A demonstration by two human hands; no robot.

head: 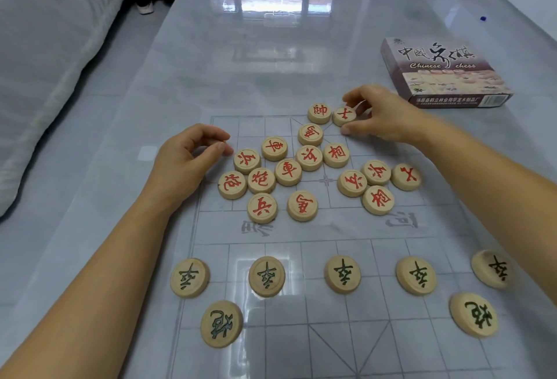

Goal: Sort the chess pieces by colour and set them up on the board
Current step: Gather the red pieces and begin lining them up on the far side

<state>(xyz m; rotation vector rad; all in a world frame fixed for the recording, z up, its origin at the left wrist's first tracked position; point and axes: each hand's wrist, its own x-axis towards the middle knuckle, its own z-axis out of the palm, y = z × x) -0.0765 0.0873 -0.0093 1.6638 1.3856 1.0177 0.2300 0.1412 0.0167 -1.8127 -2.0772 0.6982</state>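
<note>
- Right hand pinched the red advisor just beside the red general; it needed seating squarely on its crossing.
- Left hand, left of the red general, was curled; contents unclear.

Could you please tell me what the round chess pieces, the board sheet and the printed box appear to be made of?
The round pale discs with red or dark characters look like light, matte wood: faint grain, carved painted characters. The thin board sheet with grey lines seems translucent glossy plastic film: the table shows through. The purplish printed box is probably cardboard: folded edges, printed faces.
</note>
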